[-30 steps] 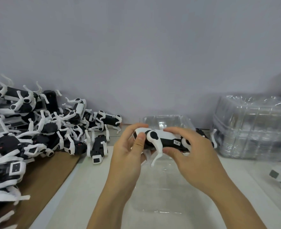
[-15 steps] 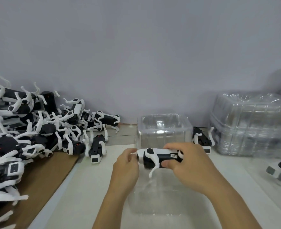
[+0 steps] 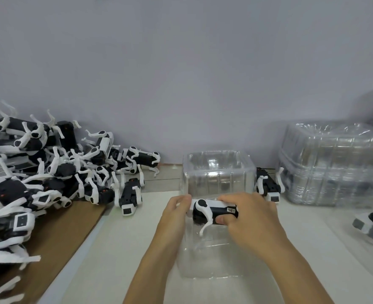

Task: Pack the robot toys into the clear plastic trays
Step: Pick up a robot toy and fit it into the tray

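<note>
Both grips closed on the toy (image 3: pixel 214 210), left hand (image 3: pixel 176 218) at 9 o'clock, right hand (image 3: pixel 249 218) at 3; lower it level into the tray (image 3: pixel 211 260), legs tucked.

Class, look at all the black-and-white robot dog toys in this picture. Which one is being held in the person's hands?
The black-and-white robot dog toy above the clear plastic tray, gripped by the left hand and right hand. All the others lie untouched on the table.
</note>
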{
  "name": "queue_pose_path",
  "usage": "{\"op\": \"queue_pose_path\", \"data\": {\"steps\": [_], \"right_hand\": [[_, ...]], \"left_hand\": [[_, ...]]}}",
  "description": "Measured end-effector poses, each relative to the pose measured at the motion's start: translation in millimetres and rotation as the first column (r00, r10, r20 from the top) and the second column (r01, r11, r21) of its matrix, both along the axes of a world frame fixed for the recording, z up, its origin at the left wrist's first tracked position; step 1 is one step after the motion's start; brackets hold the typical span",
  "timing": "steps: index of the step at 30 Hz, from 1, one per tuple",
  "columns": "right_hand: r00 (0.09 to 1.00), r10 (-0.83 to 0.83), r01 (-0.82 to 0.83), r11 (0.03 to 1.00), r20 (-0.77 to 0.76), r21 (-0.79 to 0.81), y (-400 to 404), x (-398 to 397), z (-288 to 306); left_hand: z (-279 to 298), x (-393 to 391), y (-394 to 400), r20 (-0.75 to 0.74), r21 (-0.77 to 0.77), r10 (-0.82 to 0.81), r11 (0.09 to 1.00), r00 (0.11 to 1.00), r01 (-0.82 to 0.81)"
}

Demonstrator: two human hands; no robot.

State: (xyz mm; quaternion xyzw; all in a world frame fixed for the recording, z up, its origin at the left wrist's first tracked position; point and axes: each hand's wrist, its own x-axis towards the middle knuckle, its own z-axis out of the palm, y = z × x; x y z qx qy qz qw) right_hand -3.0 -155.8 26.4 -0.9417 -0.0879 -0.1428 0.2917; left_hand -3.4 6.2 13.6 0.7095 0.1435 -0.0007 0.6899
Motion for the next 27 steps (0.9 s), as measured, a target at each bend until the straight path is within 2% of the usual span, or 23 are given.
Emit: {"op": "queue_pose_path", "data": {"steps": [10, 15, 21, 27], "right_hand": [[0.999, -0.015, 0.019, 0.997, 0.046, -0.073, 3.0, 2.6, -6.8], [0.998, -0.008, 0.012, 0.997, 0.056, -0.082, 4.1, 2.6, -4.2], [0.999, -0.002, 0.009, 0.991, 0.055, -0.133, 6.4, 1.1, -6.8], [1.0, 0.018, -0.016, 0.996, 0.02, -0.086, 5.5, 0.4, -2.5]], "left_hand": [[3.5, 0.0, 0.7, 0.002, 0.103, 0.0, 0.995, 1.0, 0.0], [4.5, -2.9, 0.5, -0.013, 0.009, -0.003, 1.0, 1.0, 0.004], [6.6, -3.1, -4.1, -0.031, 0.047, 0.05, 0.998, 0.998, -0.049], [9.5, -5.2, -5.5, -0.028, 0.025, 0.097, 0.995, 0.995, -0.097]]}}
